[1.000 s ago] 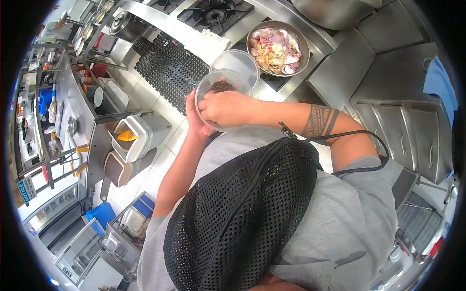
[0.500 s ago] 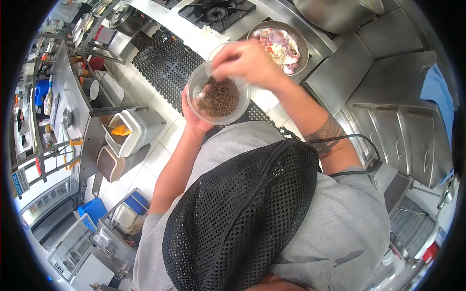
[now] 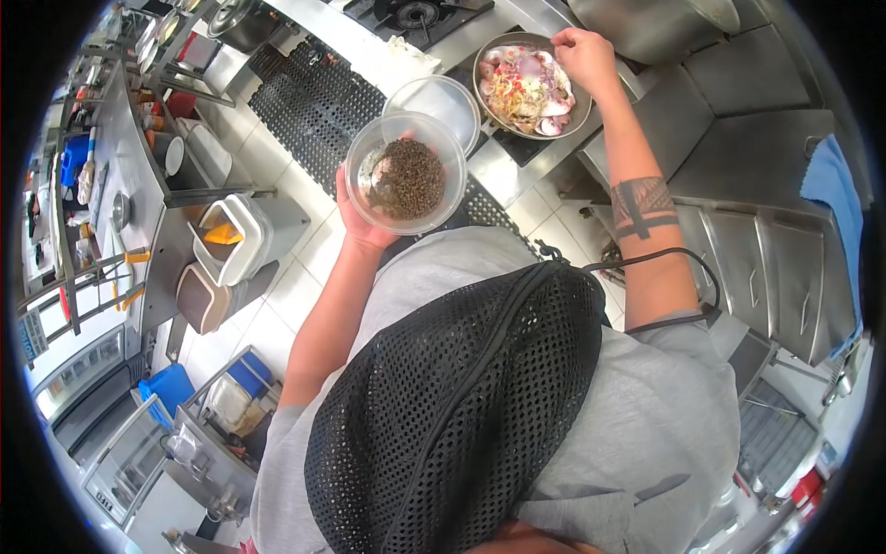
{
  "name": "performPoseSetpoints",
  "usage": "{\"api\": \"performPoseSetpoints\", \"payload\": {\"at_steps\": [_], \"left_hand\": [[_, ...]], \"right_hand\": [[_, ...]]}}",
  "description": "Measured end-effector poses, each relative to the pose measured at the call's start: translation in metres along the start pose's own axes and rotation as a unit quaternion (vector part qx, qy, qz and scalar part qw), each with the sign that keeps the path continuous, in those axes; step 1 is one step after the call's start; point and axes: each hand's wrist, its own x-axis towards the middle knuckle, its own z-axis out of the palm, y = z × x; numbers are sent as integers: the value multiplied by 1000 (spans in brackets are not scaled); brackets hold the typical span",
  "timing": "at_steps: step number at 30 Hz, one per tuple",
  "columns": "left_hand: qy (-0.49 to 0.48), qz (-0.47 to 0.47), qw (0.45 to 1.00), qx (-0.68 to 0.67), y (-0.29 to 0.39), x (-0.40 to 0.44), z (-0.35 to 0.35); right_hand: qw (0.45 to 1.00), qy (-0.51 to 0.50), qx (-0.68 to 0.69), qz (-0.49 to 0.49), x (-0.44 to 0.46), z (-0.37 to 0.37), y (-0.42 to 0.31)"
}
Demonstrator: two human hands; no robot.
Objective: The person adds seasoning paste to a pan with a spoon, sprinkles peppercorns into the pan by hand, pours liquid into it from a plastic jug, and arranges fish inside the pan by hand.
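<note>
My left hand (image 3: 362,217) holds a clear plastic tub (image 3: 447,209) from below, with dark brown grains (image 3: 412,180) inside. A round clear lid (image 3: 449,104) shows just behind the tub. Over the right rim of a metal pan (image 3: 489,113) is my right hand (image 3: 583,57), its fingertips pinched together; whatever they hold is too small to make out. Pale, pinkish pieces of food (image 3: 526,88) with red and yellowish chopped bits fill the pan, which stands on the stove.
A gas burner (image 3: 417,14) is left of the pan, and a large pot (image 3: 646,28) is right of it. White cloth (image 3: 411,57) lies on the counter edge. Nested bins (image 3: 242,242) stand at left; a blue cloth (image 3: 835,189) hangs at right.
My right hand went from inside the tub up and right to the pan's rim. My left hand still holds the tub, and the grains are now in full view.
</note>
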Motion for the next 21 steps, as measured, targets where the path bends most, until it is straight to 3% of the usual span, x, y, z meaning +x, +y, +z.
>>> {"api": "performPoseSetpoints", "payload": {"at_steps": [2,4,8,14,16,17,19,21], "left_hand": [[-28,-11,1000,-3,1,-1,0],[12,-30,995,-90,3,-4,-3],[27,-30,994,-103,6,-10,-7],[-12,-18,989,-145,4,-13,2],[1,-16,991,-134,5,-12,-1],[1,-15,991,-134,6,-11,-3],[33,-24,996,-79,10,-9,-5],[37,-24,997,-71,12,-6,-3]], "right_hand": [[1000,5,-3,-13,7,2,7],[997,35,-59,-25,12,3,14],[995,56,-76,-32,20,-1,27],[993,29,74,83,18,-19,23],[992,22,-100,72,11,-33,-1],[992,22,-99,71,7,-39,-13],[998,57,-4,15,-4,-46,-47],[977,-12,206,-50,-27,-50,-98]]}}
